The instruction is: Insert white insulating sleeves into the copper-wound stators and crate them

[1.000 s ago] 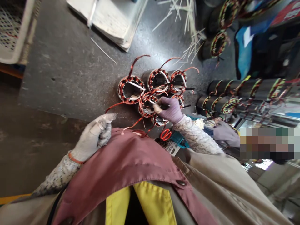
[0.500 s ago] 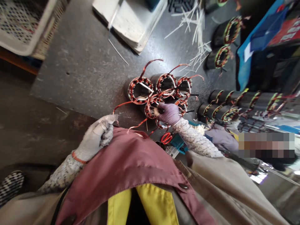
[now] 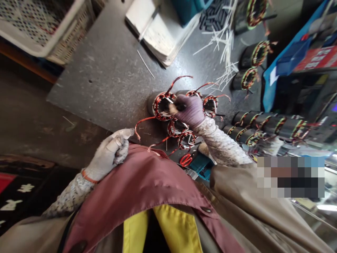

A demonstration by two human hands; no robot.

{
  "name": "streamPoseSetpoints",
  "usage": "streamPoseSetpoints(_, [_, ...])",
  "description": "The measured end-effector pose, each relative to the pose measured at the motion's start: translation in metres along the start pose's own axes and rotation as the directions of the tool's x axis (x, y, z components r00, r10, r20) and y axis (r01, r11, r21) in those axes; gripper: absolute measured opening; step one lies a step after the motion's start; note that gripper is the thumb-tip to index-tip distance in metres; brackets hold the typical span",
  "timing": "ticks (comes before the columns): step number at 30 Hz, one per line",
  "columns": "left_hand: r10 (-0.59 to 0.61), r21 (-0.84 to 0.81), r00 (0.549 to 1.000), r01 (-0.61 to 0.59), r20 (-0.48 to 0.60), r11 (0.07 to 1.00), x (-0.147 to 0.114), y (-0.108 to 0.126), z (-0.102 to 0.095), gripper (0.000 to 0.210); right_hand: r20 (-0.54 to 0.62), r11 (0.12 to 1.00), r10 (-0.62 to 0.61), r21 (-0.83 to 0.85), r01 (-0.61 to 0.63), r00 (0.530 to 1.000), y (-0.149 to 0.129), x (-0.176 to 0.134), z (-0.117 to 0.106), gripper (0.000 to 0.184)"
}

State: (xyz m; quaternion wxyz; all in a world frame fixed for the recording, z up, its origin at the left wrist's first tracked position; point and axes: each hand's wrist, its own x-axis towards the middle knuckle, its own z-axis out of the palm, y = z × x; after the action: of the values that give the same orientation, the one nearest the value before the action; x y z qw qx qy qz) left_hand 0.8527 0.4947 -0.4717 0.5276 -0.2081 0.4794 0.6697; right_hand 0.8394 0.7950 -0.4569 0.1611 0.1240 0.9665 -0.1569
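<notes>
right hand point(image 3: 190, 110) at wire-wound cylinder point(image 3: 158, 105), left hand point(image 3: 112, 149) near apron point(image 3: 137, 179).

On a dark grey surface point(image 3: 110, 91), five black cylindrical cores point(image 3: 177, 127) ringed with red-and-white wire windings are seen clustered, their hollow ends turned upward. From the leftmost core point(image 3: 163, 106), one slender red wire lead point(image 3: 177, 80) is curved away upward and another point(image 3: 143, 119) toward the lower left. The upper middle core point(image 3: 194, 93) is largely hidden; the two lower ones are set just beside each other.

white basket point(image 3: 70, 37), upper left | pen point(image 3: 149, 23) on worn book point(image 3: 170, 38) | teal container point(image 3: 184, 10), top | blue bin point(image 3: 293, 58), upper right
</notes>
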Motion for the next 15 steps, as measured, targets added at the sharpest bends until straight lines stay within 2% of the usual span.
streamPoseSetpoints(4, [-0.002, -0.051, 0.999, 0.0, -0.035, 0.999, -0.002, -0.006, -0.006, 0.049, 0.118, 0.97, 0.036, -0.242, -0.007, 0.992, -0.009, 0.012, 0.01, 0.025])
streamPoseSetpoints(8, [0.009, -0.07, 1.0, -0.009, -0.002, 0.998, -0.006, -0.008, -0.009, 0.044, 0.189, 0.95, 0.073, -0.312, -0.011, 0.979, -0.017, 0.015, 0.006, 0.024])
streamPoseSetpoints(10, [0.025, -0.05, 1.0, -0.025, -0.008, 0.998, -0.009, -0.006, -0.01, 0.04, 0.146, 0.976, 0.052, -0.217, -0.019, 0.988, -0.018, 0.013, 0.003, 0.021])
streamPoseSetpoints(12, [0.042, 0.017, 0.999, -0.042, -0.028, 0.999, -0.009, -0.004, -0.009, 0.041, 0.017, 1.0, 0.005, 0.012, -0.005, 1.0, -0.015, 0.004, -0.004, 0.02])
streamPoseSetpoints(13, [0.056, 0.078, 0.998, -0.053, -0.037, 0.996, -0.007, -0.003, -0.007, 0.044, -0.06, 0.986, -0.018, 0.166, 0.027, 0.998, -0.013, -0.004, -0.009, 0.021])
streamPoseSetpoints(15, [0.119, 0.286, 0.993, -0.107, -0.025, 0.952, 0.001, 0.002, 0.003, 0.049, -0.195, 0.876, -0.031, 0.466, 0.121, 0.98, -0.011, -0.028, -0.02, 0.025])
